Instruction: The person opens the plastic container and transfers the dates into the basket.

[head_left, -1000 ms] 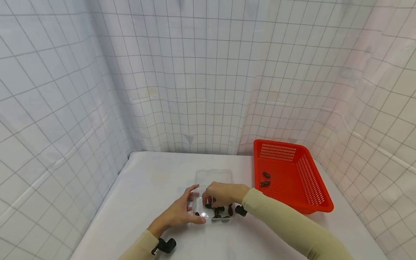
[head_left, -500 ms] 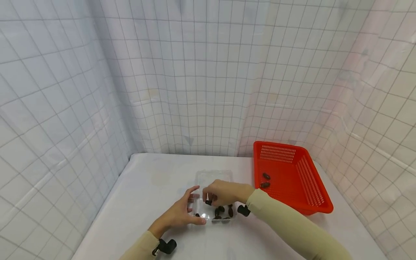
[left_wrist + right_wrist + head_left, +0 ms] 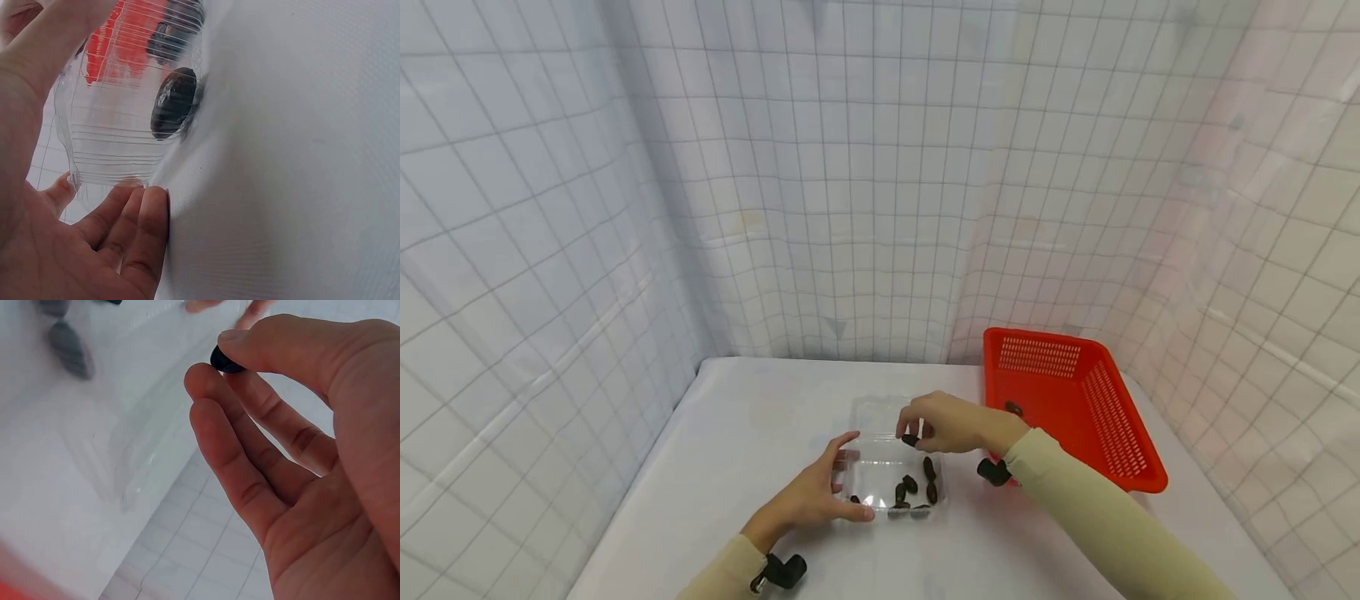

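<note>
A clear plastic box (image 3: 874, 473) with its lid (image 3: 874, 410) folded back stands on the white table. Several dark, oval, wrinkled dates (image 3: 900, 492) lie in it, mostly toward the right and near sides. My left hand (image 3: 808, 498) holds the box at its left end, thumb at the near side and fingers at the far side. Over the box's far right corner, my right hand (image 3: 953, 423) pinches one date (image 3: 226, 361) between thumb and index finger. In the left wrist view, another date (image 3: 174, 104) shows through the ribbed wall.
To the right stands a red slotted plastic basket (image 3: 990, 367), with a date (image 3: 1013, 408) inside near its left wall. My right forearm (image 3: 1097, 508) crosses in front of the basket and hides part of it. White gridded curtains (image 3: 880, 208) surround the table.
My right hand has risen out of the box and moved right and away from me, with the date in its pinch. My left hand has stayed at the box.
</note>
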{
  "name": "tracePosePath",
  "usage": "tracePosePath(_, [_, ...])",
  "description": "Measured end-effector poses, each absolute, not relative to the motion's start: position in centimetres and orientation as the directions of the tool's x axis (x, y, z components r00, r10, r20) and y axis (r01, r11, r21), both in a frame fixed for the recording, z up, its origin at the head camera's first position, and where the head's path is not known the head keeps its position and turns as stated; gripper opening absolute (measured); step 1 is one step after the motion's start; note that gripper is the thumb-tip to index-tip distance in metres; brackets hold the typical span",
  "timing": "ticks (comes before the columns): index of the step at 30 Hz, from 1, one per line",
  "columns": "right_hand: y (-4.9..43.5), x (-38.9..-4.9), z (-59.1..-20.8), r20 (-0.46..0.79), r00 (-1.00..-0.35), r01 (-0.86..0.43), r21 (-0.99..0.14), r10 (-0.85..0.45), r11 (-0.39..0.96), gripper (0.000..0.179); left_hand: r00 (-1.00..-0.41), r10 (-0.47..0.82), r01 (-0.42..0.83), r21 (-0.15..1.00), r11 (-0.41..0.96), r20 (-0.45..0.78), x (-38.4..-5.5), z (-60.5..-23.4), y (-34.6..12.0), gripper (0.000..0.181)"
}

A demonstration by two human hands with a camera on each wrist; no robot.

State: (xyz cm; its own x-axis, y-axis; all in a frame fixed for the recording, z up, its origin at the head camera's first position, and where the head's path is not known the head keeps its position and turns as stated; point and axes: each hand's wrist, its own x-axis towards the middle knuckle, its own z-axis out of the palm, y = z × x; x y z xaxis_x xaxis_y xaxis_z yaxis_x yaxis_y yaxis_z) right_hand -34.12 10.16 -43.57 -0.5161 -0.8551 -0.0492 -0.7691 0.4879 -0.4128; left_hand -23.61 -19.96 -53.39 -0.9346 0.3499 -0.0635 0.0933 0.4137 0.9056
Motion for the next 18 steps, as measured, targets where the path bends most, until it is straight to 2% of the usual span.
tracePosePath(8, [14.9, -35.0, -42.9, -0.013, -0.595, -0.703, -0.478, -0.804, 0.528, 0.028, -0.933, 0.354, 0.092, 0.901, 0.425, -0.071, -23.6, -53.5, -19.8, 0.131])
tracePosePath(18, [19.0, -36.0, -42.1, 0.047, -0.696, -0.659, -0.438, -0.717, 0.611, 0.031, -0.936, 0.342, 0.081, 0.896, 0.437, -0.083, -23.5, -53.3, -20.1, 0.132])
